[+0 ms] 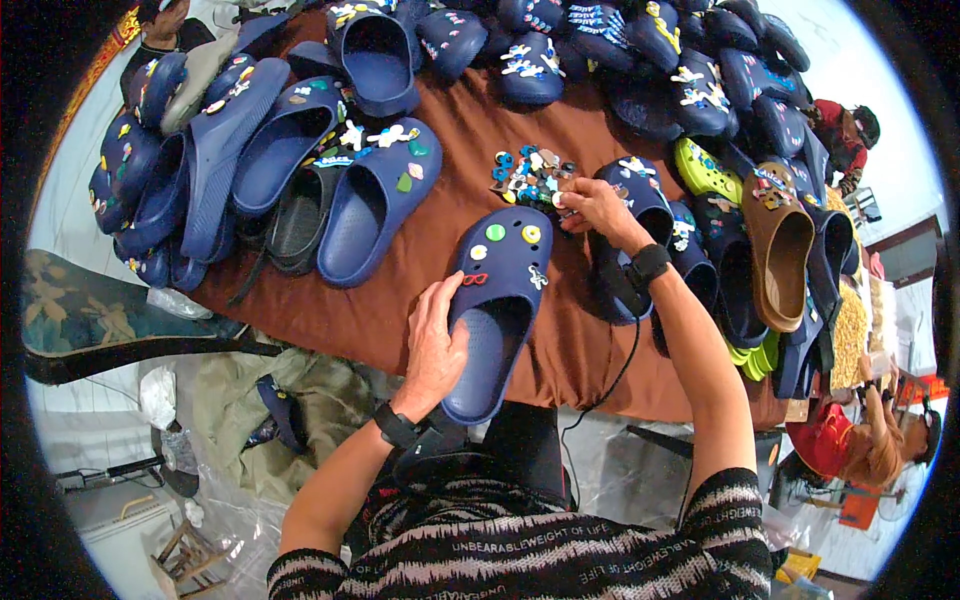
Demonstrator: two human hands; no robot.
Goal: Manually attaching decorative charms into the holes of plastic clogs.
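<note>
A navy blue clog [497, 325] rests at the near edge of the brown cloth, toe pointing away from me. Several charms sit on its toe, among them a green round one [495, 233], a yellow flower-like one [531, 234] and red glasses [474, 280]. My left hand [437, 335] grips the clog's left side, thumb inside the opening. Just beyond the toe lies a pile of small mixed charms [525, 178]. At the pile's right edge, my right hand [600, 212] is closed, with a small white round charm [557, 199] at its fingertips.
Decorated navy clogs [385, 205] crowd the left and far side of the brown cloth [440, 120]. More stand at right, with a brown clog [778, 250] and a lime green one [708, 168]. A dark cable [610, 390] hangs over the front edge. Other people [865, 440] are at right.
</note>
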